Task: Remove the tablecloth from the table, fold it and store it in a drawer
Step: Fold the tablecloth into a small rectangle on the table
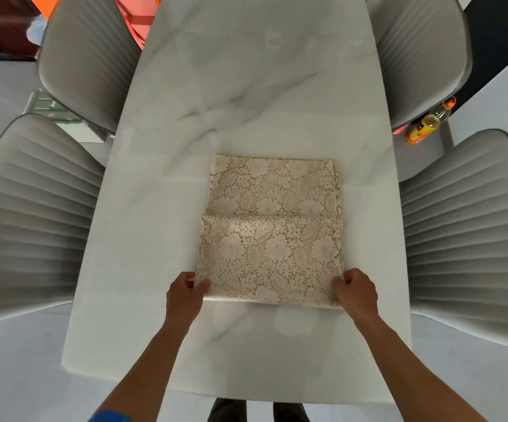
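Because the cloth (pixel 272 229) was thin lace folded into several layers, the likeliest trouble I could see was the stack sliding apart: the marble surface (pixel 246 86) looked slick, and a lift taken from only the two near corners could let the lower layers sag or slip out, skewing the fold. A crease ran across its middle, and a careless fold there might have left the far edge uneven. No drawer was anywhere in sight, so carrying it off loosely held would have risked it falling open.

The cloth lay flat in the middle of the surface, toward the near end, with chairs either side. The left hand (pixel 185 295) had its fingers closed in a pinch on the near left corner, thumb on top. The right hand (pixel 356 292) gripped the near right corner likewise, fingers curled under the edge. Both forearms reached forward, roughly level, wrists low over the surface.
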